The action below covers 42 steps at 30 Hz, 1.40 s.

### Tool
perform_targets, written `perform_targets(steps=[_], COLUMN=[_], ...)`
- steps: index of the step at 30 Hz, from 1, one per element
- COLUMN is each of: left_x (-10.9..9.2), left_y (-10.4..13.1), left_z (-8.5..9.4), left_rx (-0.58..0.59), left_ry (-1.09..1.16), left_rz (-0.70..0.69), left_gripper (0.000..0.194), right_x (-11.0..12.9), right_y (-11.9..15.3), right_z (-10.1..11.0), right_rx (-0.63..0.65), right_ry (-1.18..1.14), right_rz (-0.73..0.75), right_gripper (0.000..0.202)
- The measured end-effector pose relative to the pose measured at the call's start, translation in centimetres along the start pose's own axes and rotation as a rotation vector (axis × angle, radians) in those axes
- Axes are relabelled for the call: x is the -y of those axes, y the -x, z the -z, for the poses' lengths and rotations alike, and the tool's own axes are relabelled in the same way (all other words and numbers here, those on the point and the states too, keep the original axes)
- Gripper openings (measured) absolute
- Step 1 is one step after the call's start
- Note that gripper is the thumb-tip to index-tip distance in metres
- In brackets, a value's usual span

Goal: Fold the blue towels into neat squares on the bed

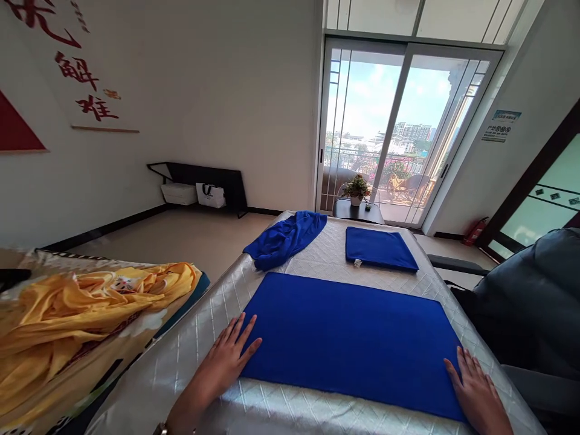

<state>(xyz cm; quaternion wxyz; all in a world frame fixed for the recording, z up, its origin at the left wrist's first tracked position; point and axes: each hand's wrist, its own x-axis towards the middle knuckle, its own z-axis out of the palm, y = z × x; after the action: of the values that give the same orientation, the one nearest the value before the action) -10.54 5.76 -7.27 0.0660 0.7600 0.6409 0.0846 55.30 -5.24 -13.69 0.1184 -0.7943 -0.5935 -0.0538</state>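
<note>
Blue cloth [353,344] lies flat between left grip [228,355] and right grip [478,386], both spread.

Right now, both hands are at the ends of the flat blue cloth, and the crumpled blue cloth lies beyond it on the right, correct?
The side is wrong: in the head view, the crumpled blue cloth lies beyond the flat one on the left.

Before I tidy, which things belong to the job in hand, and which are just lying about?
Probably the job:
- flat blue cloth, between left hand and right hand
- folded blue cloth
- crumpled blue cloth
- mattress

Probably lying about:
- yellow cloth
- white bag
- potted plant
</note>
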Motion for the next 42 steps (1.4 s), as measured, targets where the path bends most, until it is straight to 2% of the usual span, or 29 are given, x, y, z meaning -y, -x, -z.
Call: perform_targets(steps=[2, 5, 8, 10, 13, 15, 19, 22, 24, 26, 29, 31, 36, 38, 40, 42], left_x=[-0.2, -0.5, -0.6, -0.8, -1.2, -1.2, -0.3, 0.4, 0.6, 0.6, 0.5, 0.4, 0.0, -0.2, -0.4, -0.5], left_y=[-1.4, -4.8, -9.3, -12.1, -15.3, -16.4, -17.1, -17.2, -17.3, -17.4, -17.3, -17.2, -17.0, -17.0, -16.9, -16.9], left_z=[1.0, 2.8, 4.0, 4.0, 2.6, 1.2, -1.2, -2.2, -2.5, -2.5, -2.3, -2.0, -1.2, -1.0, -0.9, -0.8], left_rx=[0.004, 0.014, 0.014, 0.006, -0.075, -0.133, -0.122, -0.146, -0.159, -0.165, -0.154, -0.134, -0.096, -0.102, -0.109, -0.109], left_ry=[0.009, 0.025, 0.028, 0.013, 0.009, 0.029, 0.053, 0.065, 0.069, 0.067, 0.06, 0.051, 0.02, 0.007, -0.007, -0.024], left_rz=[-0.033, -0.1, -0.16, -0.191, -0.225, -0.23, -0.213, -0.197, -0.185, -0.178, -0.167, -0.162, -0.154, -0.159, -0.167, -0.165], left_gripper=[0.067, 0.069, 0.071, 0.072, 0.07, 0.069, 0.07, 0.07, 0.069, 0.068, 0.068, 0.069, 0.068, 0.067, 0.066, 0.065], right_x=[-0.3, -0.1, 2.5, 6.2, 13.9, 19.7, 29.8, 34.5, 35.8, 35.4, 31.4, 26.8, 12.4, 7.7, 4.6, 3.2], right_y=[-0.1, -0.2, -0.6, -1.4, -3.0, -4.3, -7.1, -8.9, -10.0, -10.9, -12.1, -12.9, -14.6, -15.2, -15.6, -15.8], right_z=[-0.1, 0.0, 0.5, 1.3, 2.9, 3.9, 4.9, 4.1, 3.2, 2.2, 1.0, 0.5, 0.3, 0.2, 0.0, -0.3], right_rx=[-0.001, -0.04, -0.163, -0.19, -0.058, 0.061, 0.257, 0.332, 0.363, 0.371, 0.336, 0.306, 0.254, 0.236, 0.225, 0.216], right_ry=[-0.004, 0.035, 0.115, 0.155, 0.144, 0.082, -0.089, -0.139, -0.144, -0.128, -0.059, 0.008, 0.124, 0.133, 0.125, 0.117], right_rz=[-0.021, -0.055, -0.056, -0.011, 0.139, 0.217, 0.368, 0.414, 0.398, 0.351, 0.25, 0.167, -0.058, -0.129, -0.16, -0.162], right_gripper=[0.076, 0.081, 0.081, 0.079, 0.075, 0.072, 0.069, 0.073, 0.076, 0.075, 0.072, 0.071, 0.073, 0.072, 0.073, 0.075])
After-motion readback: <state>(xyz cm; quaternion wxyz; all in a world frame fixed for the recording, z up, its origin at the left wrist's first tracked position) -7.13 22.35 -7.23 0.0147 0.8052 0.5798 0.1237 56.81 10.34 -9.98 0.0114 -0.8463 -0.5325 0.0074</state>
